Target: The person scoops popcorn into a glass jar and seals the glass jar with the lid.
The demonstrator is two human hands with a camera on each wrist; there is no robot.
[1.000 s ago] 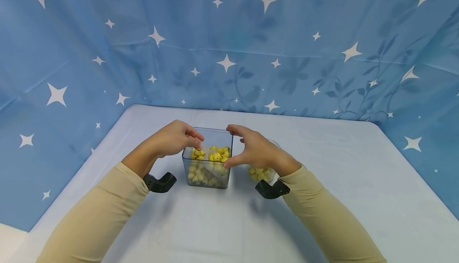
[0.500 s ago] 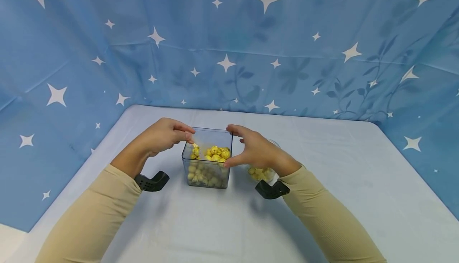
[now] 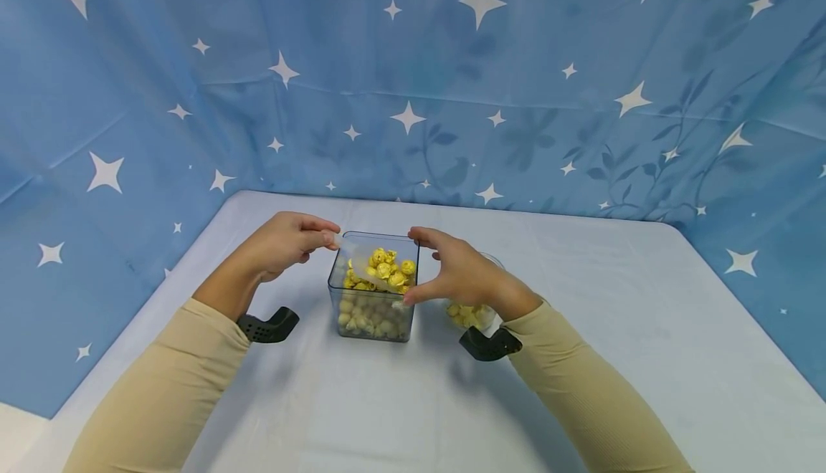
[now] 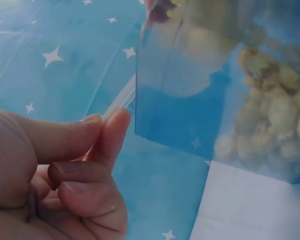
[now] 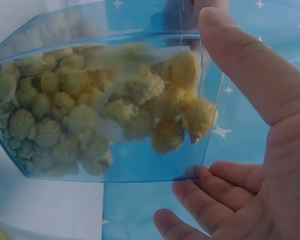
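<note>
On white tabletop (image 3: 368, 401), before starry blue curtain (image 3: 548, 43): left grip (image 3: 282, 245) pinching spoon (image 3: 347, 246), probably; right grip (image 3: 461, 270) clasping box (image 3: 395, 245).

Head view: high, forward-down, farther back. Wrist views: close, from opposite sides, sharing clear box (image 4: 175, 120).
</note>
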